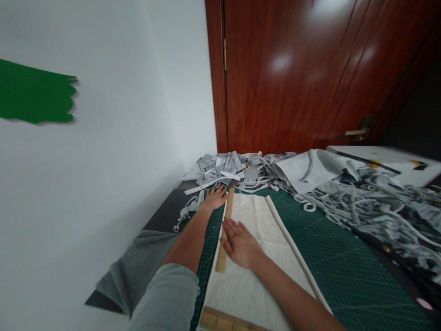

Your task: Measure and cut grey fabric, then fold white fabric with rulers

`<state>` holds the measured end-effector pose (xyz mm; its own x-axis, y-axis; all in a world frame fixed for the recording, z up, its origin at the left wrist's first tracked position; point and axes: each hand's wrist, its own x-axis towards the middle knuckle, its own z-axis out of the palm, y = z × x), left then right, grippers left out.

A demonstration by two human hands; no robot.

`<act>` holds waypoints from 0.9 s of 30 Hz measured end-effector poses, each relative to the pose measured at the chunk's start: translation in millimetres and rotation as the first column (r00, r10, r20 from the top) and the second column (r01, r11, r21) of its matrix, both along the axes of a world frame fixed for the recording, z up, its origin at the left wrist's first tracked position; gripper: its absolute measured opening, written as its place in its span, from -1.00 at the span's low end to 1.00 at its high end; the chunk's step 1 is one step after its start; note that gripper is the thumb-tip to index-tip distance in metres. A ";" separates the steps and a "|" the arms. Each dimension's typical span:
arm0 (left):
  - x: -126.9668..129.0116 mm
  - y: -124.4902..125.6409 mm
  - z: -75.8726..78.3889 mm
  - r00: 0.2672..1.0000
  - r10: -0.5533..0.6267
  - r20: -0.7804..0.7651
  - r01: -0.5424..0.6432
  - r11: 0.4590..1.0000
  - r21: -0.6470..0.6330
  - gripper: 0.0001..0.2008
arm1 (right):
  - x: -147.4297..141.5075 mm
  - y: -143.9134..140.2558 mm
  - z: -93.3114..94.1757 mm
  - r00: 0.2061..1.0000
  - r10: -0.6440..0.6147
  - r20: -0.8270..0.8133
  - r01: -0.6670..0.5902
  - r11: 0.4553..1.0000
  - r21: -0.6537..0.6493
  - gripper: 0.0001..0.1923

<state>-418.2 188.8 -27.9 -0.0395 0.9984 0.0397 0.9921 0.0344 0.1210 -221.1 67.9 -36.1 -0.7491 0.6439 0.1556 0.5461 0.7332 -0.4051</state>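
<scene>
Two open hands press flat: the left hand [215,197] at the far end of a long wooden ruler [225,229], the right hand [241,243] across it on cream rectangular cloth [255,257].

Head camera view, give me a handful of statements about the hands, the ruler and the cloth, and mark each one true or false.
1. The right hand lies flat, palm down, on the wooden ruler and the white cloth. True.
2. The left hand grips a pair of scissors. False: it rests open at the far end of the ruler, holding nothing.
3. The white cloth lies on a green cutting mat printed with a grid. True.
4. The ruler runs along the cloth's right edge. False: it lies along the left edge.
5. A pile of grey fabric scraps sits beyond the cloth, near the wooden door. True.
6. The door stands wide open. False: it looks shut.
</scene>
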 end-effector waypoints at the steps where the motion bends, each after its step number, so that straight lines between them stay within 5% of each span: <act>1: -0.8 3.8 -0.7 1.000 0.008 -0.008 -0.008 1.000 -0.010 -0.48 | 0.1 0.0 0.6 1.000 0.003 0.004 -0.003 1.000 -0.006 -0.36; 27: -0.1 10.3 -4.6 0.999 0.021 -0.047 -0.022 1.000 -0.015 -0.46 | -1.2 2.7 3.9 1.000 0.009 0.028 -0.009 1.000 -0.020 -0.36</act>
